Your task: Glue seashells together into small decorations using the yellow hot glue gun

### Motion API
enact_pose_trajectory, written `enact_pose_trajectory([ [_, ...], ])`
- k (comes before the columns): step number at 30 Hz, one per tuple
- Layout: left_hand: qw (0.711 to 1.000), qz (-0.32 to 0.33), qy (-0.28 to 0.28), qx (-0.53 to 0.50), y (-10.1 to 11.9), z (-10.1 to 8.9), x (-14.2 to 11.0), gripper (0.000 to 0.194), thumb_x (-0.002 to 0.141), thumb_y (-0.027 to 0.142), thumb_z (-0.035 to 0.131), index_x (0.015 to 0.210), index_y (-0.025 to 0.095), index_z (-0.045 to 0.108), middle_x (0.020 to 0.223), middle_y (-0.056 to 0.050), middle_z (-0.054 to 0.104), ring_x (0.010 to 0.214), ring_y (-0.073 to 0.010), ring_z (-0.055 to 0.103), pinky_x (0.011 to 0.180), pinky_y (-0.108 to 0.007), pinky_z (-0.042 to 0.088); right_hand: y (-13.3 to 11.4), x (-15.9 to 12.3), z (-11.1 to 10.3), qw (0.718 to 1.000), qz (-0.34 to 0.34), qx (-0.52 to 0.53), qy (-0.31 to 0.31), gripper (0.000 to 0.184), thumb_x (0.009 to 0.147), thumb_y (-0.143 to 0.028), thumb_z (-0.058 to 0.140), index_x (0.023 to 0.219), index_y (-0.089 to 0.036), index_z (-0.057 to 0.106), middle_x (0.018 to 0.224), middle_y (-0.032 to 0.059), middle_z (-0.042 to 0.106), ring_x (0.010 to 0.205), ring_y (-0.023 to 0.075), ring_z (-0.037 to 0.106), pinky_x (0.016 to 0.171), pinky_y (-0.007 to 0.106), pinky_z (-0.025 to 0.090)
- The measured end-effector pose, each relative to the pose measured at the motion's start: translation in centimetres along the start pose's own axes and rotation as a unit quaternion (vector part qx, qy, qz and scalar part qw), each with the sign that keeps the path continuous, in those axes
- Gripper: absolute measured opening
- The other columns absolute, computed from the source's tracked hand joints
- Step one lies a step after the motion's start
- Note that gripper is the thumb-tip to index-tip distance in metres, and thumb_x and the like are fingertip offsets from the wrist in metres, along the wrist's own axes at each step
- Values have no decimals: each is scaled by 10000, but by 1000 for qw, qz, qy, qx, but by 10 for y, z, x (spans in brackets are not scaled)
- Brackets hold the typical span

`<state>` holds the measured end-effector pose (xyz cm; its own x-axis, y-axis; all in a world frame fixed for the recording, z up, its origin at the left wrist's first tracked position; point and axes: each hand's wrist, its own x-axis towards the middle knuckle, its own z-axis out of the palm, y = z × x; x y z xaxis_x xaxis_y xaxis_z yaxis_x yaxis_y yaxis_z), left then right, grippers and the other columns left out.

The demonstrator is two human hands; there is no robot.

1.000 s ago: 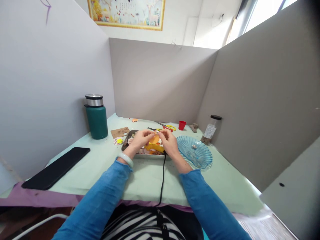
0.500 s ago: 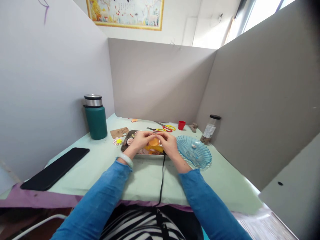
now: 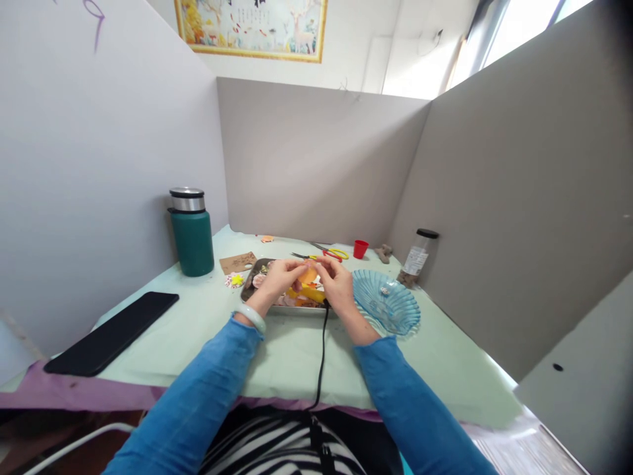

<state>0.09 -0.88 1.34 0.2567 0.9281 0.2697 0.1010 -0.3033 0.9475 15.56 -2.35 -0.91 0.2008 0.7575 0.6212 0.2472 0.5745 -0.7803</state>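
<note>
Between my two hands is a small flat orange piece (image 3: 309, 274), too small to name its kind. My left hand (image 3: 283, 277) pinches it from the left, a pale bangle on the wrist. My right hand (image 3: 335, 280) pinches its right edge, fingers closed. Both hands are over a metal tray (image 3: 277, 310) that holds pink, white and orange pieces, partly hidden by the hands. A yellow tool (image 3: 314, 294) lies in the tray below the orange piece, and a black cord (image 3: 322, 359) runs from it toward my lap.
Right of the tray sits a blue scalloped plate (image 3: 388, 307). Behind are scissors (image 3: 336, 253), a red cup (image 3: 361, 249) and a capped jar (image 3: 415, 259). To the left stand a green bottle (image 3: 192, 241), a brown card (image 3: 237, 262) and a black slab (image 3: 113, 333). Grey partitions (image 3: 321, 158) enclose the table.
My fingertips have shifted slightly apart and the orange piece is tilted differently, a little higher between them. The view has moved slightly; other things stay in place.
</note>
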Motion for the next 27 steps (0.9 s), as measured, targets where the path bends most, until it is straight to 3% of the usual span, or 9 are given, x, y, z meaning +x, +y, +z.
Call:
enact_pose_trajectory([
  [2,999,-10,29,-14,1,-1,0,302,767,395,676,854,109,720,483,-2,587,451,-127,547,475,-220,437,-1,-2,-1,999,-40,-35,8,331,831,-386,607,1095,-191,649,883,34,660,636,149,568,647,294,496],
  [4,998,-22,46,-42,2,-1,0,327,756,399,694,890,101,722,519,-13,622,475,-135,577,507,-232,468,-2,-4,-2,992,-92,-88,6,269,847,-363,613,1054,-197,656,924,43,637,645,147,559,665,301,495],
  [8,994,-42,38,-93,4,0,-1,406,699,465,753,875,102,716,598,-38,672,539,-144,624,562,-242,506,-2,-7,-3,958,-199,-200,-49,171,871,-314,626,991,-208,689,1012,85,633,900,219,602,829,353,485],
  [10,993,-44,27,-103,5,1,-1,449,678,511,765,861,105,713,611,-43,676,565,-148,638,586,-247,517,-2,-7,-3,940,-223,-250,-63,173,884,-278,616,1022,-212,696,1034,98,639,994,246,585,887,380,463],
  [16,994,-18,-3,-112,4,3,-3,539,672,622,735,837,110,705,718,-63,697,645,-145,648,638,-258,541,-2,-6,-4,915,-240,-318,-67,195,899,-322,617,1026,-198,698,1036,113,669,982,264,588,873,394,440],
  [18,993,-8,-29,-111,5,3,-4,554,695,642,706,867,115,709,800,-81,715,696,-158,660,653,-273,552,-1,-6,-4,919,-229,-315,-57,202,897,-338,609,1007,-189,691,1026,117,682,973,271,599,863,395,438],
  [21,994,1,-52,-98,7,3,-5,534,697,606,719,932,127,714,929,-105,727,742,-177,677,647,-283,553,2,-5,-4,950,-170,-262,-27,205,921,-301,509,969,-190,675,986,107,700,906,248,620,828,373,450],
  [24,997,4,9,-77,6,0,-3,460,685,533,745,880,117,715,867,-95,724,656,-145,651,607,-253,521,6,-1,-4,987,-68,-142,-8,221,899,-316,462,928,-193,643,903,73,706,817,219,635,781,344,477],
  [27,995,15,74,-71,1,-5,0,390,682,487,751,775,112,698,739,-64,696,533,-93,557,541,-221,462,8,4,-4,999,25,-15,-23,231,831,-397,510,892,-195,606,819,40,691,747,199,636,733,321,505],
])
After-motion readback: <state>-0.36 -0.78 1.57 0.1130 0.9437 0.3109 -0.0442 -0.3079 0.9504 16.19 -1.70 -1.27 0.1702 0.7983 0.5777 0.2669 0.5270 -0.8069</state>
